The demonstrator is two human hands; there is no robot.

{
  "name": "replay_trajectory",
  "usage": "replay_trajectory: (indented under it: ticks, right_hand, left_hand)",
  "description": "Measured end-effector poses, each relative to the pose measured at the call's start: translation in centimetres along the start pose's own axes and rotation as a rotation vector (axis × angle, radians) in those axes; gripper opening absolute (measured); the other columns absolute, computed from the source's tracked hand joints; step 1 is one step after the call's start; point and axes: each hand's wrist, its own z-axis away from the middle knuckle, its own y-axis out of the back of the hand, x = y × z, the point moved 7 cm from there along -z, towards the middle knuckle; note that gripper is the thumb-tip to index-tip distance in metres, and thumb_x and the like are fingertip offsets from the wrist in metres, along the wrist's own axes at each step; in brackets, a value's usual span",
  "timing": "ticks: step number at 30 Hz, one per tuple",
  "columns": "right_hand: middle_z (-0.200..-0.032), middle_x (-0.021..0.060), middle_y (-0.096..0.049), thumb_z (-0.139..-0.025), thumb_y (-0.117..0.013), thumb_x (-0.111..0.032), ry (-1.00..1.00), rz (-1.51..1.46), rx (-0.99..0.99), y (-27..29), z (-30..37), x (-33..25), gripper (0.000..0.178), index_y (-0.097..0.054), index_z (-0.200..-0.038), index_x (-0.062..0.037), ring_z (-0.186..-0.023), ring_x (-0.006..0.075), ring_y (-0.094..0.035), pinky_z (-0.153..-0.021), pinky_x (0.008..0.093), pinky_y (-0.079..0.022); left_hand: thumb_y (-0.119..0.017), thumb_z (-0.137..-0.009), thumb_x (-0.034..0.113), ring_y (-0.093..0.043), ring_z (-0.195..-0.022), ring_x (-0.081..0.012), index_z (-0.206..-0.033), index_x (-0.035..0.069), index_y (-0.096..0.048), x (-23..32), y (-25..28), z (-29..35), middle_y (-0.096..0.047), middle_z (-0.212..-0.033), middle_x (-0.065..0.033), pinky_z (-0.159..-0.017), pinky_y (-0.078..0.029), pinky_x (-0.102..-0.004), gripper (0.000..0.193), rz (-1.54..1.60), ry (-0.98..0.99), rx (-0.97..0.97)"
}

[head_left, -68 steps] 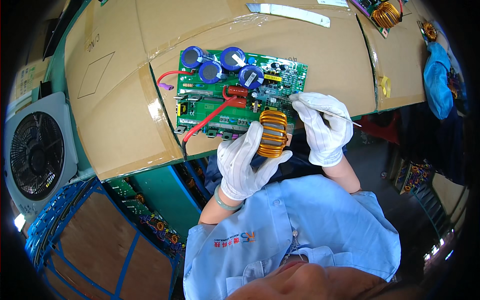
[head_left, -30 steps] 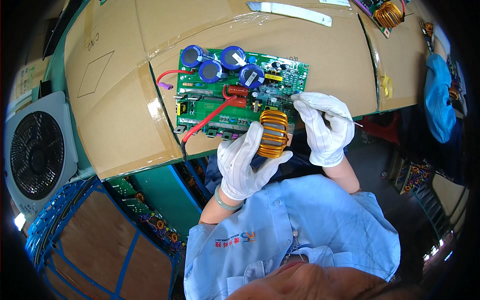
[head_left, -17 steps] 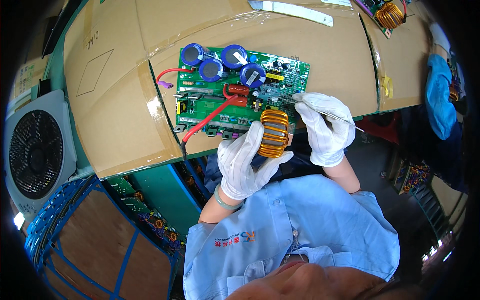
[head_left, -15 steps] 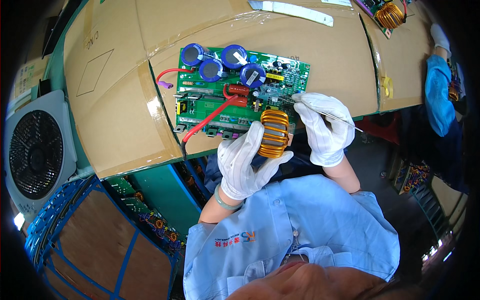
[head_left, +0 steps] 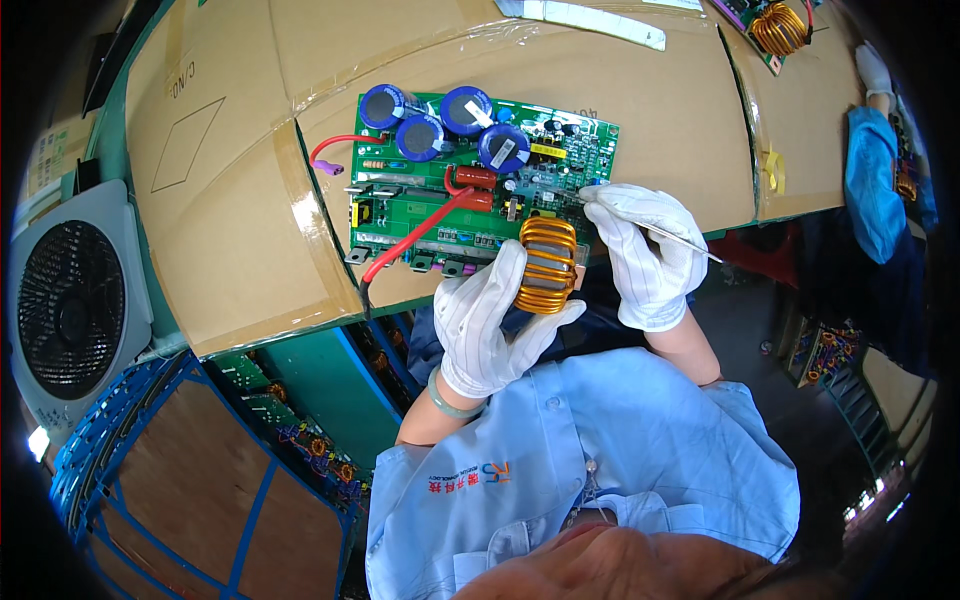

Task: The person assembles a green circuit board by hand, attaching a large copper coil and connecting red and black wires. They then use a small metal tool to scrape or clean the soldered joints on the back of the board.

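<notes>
A green circuit board [head_left: 405, 215] lies on the cardboard-covered table, carrying several blue capacitors [head_left: 503, 148], red components and a copper-wound coil [head_left: 547, 266] at its near edge. My white-gloved left hand [head_left: 490, 325] cups this coil, fingers along its left side and thumb below it. At the board's right edge, my gloved right hand [head_left: 648, 240] pinches slim metal tweezers [head_left: 690, 244]; their back end sticks out to the right, while the tip is hidden by the fingers. A thick red wire [head_left: 420, 237] runs across the board and hangs over its near edge.
A grey box fan [head_left: 75, 285] stands at the left. Brown cardboard [head_left: 235, 230] covers the table, with a pale strip [head_left: 590, 22] at the back. Another board with a coil [head_left: 778, 30] lies at far right, near a co-worker's blue sleeve [head_left: 873, 185]. Boards sit on a rack [head_left: 270, 405] below.
The board has shifted very slightly to the left. Both my hands keep nearly the same pose. At far right the co-worker's arm has moved a little.
</notes>
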Motion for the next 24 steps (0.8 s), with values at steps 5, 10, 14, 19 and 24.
replay_trajectory:
  ticks: [5,10,14,19,24]
  right_hand:
    - [-0.095,0.0127,-0.076,-0.085,-0.073,-0.002,-0.005,-0.010,-0.023,-0.09,-0.22,-0.17,0.012,-0.072,-0.097,-0.0007,-0.081,0.0256,-0.073,-0.067,0.0321,-0.053]
    - [-0.095,0.0129,-0.076,-0.084,-0.073,-0.001,0.000,-0.010,0.003,0.02,-0.06,-0.14,0.012,-0.072,-0.096,-0.0006,-0.081,0.0254,-0.073,-0.067,0.0321,-0.053]
    - [-0.095,0.0132,-0.076,-0.084,-0.074,-0.001,-0.029,-0.023,0.009,0.03,0.18,0.14,0.013,-0.072,-0.096,-0.0004,-0.081,0.0251,-0.073,-0.067,0.0317,-0.053]
    - [-0.095,0.0135,-0.076,-0.084,-0.074,0.000,-0.031,-0.029,0.011,0.01,0.31,0.33,0.013,-0.072,-0.097,0.0000,-0.080,0.0249,-0.073,-0.067,0.0311,-0.053]
    - [-0.094,0.0137,-0.076,-0.084,-0.074,0.000,-0.023,-0.011,0.017,-0.04,0.37,0.31,0.014,-0.071,-0.097,0.0006,-0.080,0.0247,-0.073,-0.067,0.0313,-0.053]
  left_hand:
    - [-0.093,-0.066,0.035,-0.068,-0.085,-0.0236,-0.134,-0.005,-0.055,-0.01,-0.03,0.21,-0.069,-0.119,-0.0169,-0.072,-0.044,-0.0331,0.088,-0.021,-0.008,0.006]
    - [-0.093,-0.066,0.034,-0.068,-0.085,-0.0237,-0.133,-0.005,-0.056,-0.02,0.02,0.04,-0.070,-0.117,-0.0164,-0.071,-0.044,-0.0329,0.087,-0.003,0.008,-0.009]
    - [-0.093,-0.066,0.033,-0.068,-0.085,-0.0238,-0.133,-0.005,-0.056,-0.10,0.00,-0.01,-0.070,-0.115,-0.0160,-0.069,-0.045,-0.0330,0.085,0.020,0.007,0.001]
    - [-0.094,-0.066,0.033,-0.069,-0.084,-0.0244,-0.133,-0.005,-0.056,-0.09,-0.05,-0.09,-0.071,-0.113,-0.0157,-0.068,-0.045,-0.0331,0.085,0.024,0.006,-0.011]
    - [-0.094,-0.065,0.033,-0.069,-0.082,-0.0240,-0.133,-0.005,-0.056,-0.05,0.02,-0.19,-0.071,-0.110,-0.0147,-0.068,-0.045,-0.0329,0.086,0.016,0.002,-0.001]
